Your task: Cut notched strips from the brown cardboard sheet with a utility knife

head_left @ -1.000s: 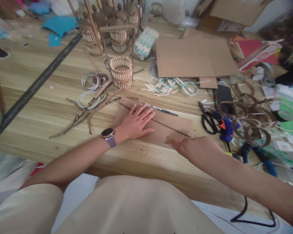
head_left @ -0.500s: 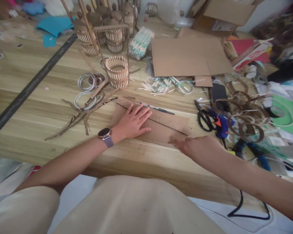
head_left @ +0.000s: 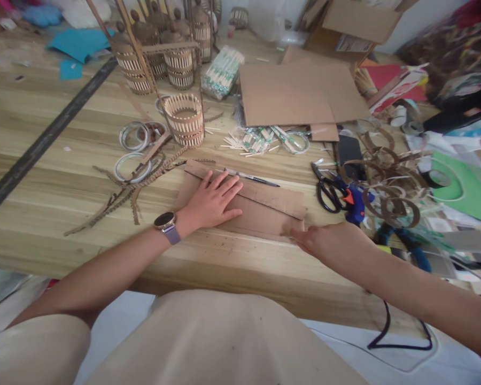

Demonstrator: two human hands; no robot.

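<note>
A piece of brown cardboard [head_left: 264, 219] lies on the wooden table in front of me, with a narrower cardboard strip [head_left: 282, 203] along its upper side. My left hand [head_left: 216, 203] rests flat on both, fingers spread, a watch on its wrist. At the cardboard's lower right end is my right hand [head_left: 320, 238], its fingers closed; whatever they may grip is hidden. A pen [head_left: 256, 178] lies just beyond the strip.
Black-handled scissors [head_left: 326, 195] and a blue glue gun [head_left: 356, 206] lie right, near brown cardboard rings [head_left: 396, 211]. Left are tape rolls [head_left: 133, 167] and corrugated strips [head_left: 104, 216]. A stick basket [head_left: 186, 123] and larger cardboard sheets [head_left: 288, 96] stand or lie behind.
The view has shifted slightly, moving the scene left. My right hand has slid a little right along the cardboard's near edge to its end. My left hand stays flat in place.
</note>
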